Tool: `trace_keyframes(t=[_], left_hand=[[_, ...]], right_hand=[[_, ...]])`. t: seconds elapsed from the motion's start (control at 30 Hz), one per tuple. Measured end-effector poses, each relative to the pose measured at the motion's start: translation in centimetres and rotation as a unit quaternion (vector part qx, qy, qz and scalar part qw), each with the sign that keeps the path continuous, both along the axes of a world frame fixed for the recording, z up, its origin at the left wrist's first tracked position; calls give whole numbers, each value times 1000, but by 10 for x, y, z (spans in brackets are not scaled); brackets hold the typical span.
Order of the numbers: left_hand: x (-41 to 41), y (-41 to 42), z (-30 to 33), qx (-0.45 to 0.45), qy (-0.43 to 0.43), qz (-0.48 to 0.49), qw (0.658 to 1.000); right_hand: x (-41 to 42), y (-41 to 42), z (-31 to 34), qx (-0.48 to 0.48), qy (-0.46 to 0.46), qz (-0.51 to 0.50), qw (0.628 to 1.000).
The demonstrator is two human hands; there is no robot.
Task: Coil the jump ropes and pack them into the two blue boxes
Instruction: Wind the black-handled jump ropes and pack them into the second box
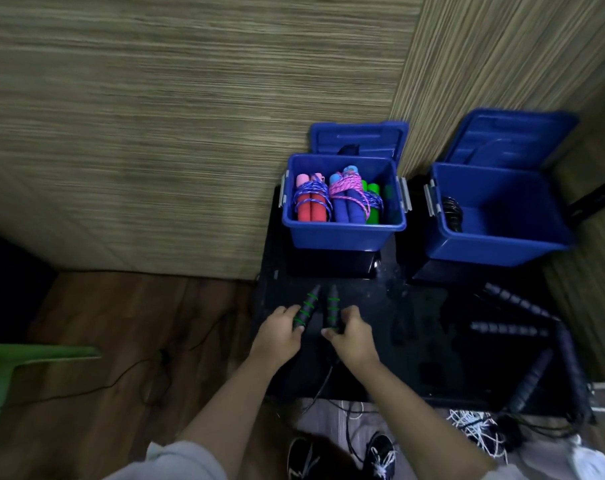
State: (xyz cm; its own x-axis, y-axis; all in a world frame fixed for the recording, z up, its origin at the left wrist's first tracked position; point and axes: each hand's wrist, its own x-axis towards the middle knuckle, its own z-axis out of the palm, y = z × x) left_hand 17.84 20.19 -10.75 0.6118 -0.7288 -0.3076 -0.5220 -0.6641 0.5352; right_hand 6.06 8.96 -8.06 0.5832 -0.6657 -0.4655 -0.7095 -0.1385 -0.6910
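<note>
In the lower middle of the frame, on a black table [415, 341], lie two black jump rope handles with green rings around them. The left handle [306, 311] and the right handle [332, 308] are side by side, close but not touching at their far tips. Both are long and slightly tapered, and their long axes point up the frame toward the blue boxes; the left one leans a little to the right at its tip. A thin black cord [323, 382] runs from below the right handle down to the table edge.

The left hand [280, 332] curls its fingers round the lower part of the left handle. The right hand [351, 336] grips the lower part of the right handle in the same way, with the thumb on the inner side.

Above them, the left blue box [342, 233] stands open and holds coiled ropes with red, dark blue and green handles (wrapped in purple and pink cord). The right blue box [495, 247], at the upper right, is also open, with a dark coil [451, 211] at its left wall. More black handles [515, 301] lie at the right side of the table.
</note>
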Motion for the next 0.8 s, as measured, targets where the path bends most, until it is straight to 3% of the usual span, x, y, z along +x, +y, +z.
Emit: trace_keyframes(t=[0.17, 0.3, 0.47, 0.57, 0.63, 0.7, 0.8], left_hand=[[-46, -41, 3, -79, 107, 94, 987], [-86, -73, 1, -94, 247, 163, 951], [-107, -91, -6, -113, 269, 191, 937], [-101, -92, -7, -136, 236, 171, 947], [-93, -90, -4, -119, 175, 105, 972], [-81, -87, -1, -69, 52, -1, 996], [-59, -89, 5, 0, -117, -160, 980]], right_hand=[[-22, -30, -7, -53, -29, -24, 998], [-47, -59, -11, -90, -40, -77, 992], [-69, -77, -15, -76, -35, -40, 996], [-78, -75, -17, -66, -43, 3, 997], [-83, -75, -19, -52, -44, 30, 997], [-86, -74, -21, -50, -28, 63, 996], [-86, -73, -23, -58, -26, 77, 995]])
